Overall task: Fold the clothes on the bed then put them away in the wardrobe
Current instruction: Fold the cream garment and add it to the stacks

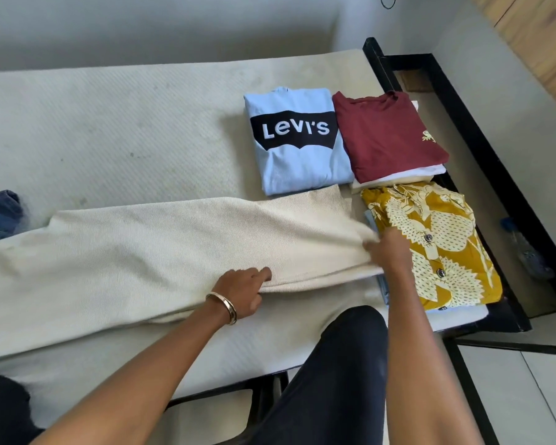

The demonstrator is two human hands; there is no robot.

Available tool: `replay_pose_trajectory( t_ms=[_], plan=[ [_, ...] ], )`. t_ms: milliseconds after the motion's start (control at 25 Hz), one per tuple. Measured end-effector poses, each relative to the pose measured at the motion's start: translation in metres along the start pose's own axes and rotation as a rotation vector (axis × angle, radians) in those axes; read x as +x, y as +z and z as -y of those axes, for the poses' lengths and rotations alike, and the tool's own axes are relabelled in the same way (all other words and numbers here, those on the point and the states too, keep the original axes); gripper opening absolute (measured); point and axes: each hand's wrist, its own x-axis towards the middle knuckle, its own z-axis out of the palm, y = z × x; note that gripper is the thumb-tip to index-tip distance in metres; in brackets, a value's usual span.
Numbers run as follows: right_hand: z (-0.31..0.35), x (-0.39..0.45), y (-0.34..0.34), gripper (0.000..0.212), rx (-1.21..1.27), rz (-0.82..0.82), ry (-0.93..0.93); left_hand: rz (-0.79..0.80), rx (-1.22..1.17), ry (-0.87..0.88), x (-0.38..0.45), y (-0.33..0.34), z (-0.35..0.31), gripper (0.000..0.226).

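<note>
Folding trousers (174, 248), laid across bed (109, 123) 9-to-3 | your left hand (244, 292) pinches near edge at 6, right hand (387, 252) grips end at 3 | next, likely: carry that end toward 9, halving them.

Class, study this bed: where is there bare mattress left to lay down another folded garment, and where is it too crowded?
The bare patch is the mattress left of the light blue Levi's shirt, between the wall and the cream garment. A thin strip lies along the near edge. The right end is crowded: the Levi's shirt, the maroon shirt and the yellow patterned shirt sit close together.
</note>
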Motion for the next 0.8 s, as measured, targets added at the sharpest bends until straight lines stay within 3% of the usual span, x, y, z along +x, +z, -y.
replay_pose_trajectory(
  t_ms=[80,160,200,280,360,480,600,800],
  plan=[
    [0.002,-0.014,0.009,0.032,-0.333,0.057,0.013,0.224,-0.07,0.098,0.002,-0.009,0.009,0.042],
    [0.015,-0.015,0.017,0.027,-0.357,-0.028,-0.105,0.332,-0.185,0.128,0.004,-0.006,0.013,0.044],
    [0.023,-0.009,0.022,0.025,-0.279,-0.055,-0.196,0.261,-0.291,0.097,0.007,-0.005,0.014,0.043],
    [0.038,0.009,0.031,0.031,-0.058,-0.028,-0.301,-0.036,-0.393,-0.035,0.014,-0.007,0.02,0.039],
    [0.049,0.022,0.045,0.046,0.004,-0.01,-0.298,-0.218,-0.214,-0.212,0.014,-0.009,0.033,0.047],
    [0.062,0.034,0.061,0.058,-0.041,-0.086,-0.182,-0.093,-0.055,-0.36,0.003,-0.005,0.059,0.074],
    [0.073,0.044,0.061,0.053,-0.032,-0.079,-0.052,0.029,-0.081,-0.361,-0.004,0.001,0.075,0.098],
    [0.076,0.039,0.033,0.037,0.131,-0.369,-0.007,0.022,-0.064,-0.341,0.002,-0.004,0.067,0.108]
  ],
)
